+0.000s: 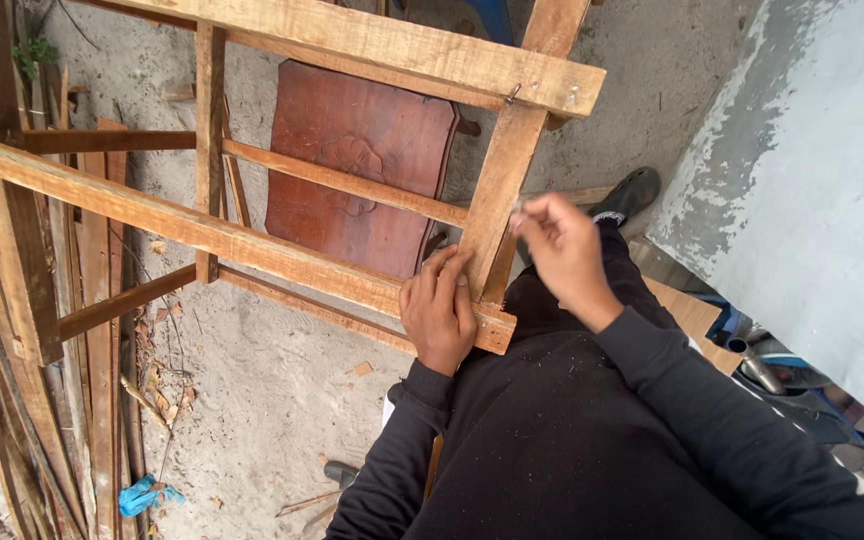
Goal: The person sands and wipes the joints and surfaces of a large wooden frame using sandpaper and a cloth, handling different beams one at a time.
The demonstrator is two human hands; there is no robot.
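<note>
L hand is lying flat, fingers together, on the frame at its near corner joint — R hand is pinching sth tiny w/ fingertips just beside the upright rail.

Two bare hands are seen, the left hand and the right hand. One wooden frame is counted. One carved reddish-brown panel is seen on the ground beneath it. Two dark shoes are counted, one near the right hand and one lower down. One blue scrap is seen.
</note>
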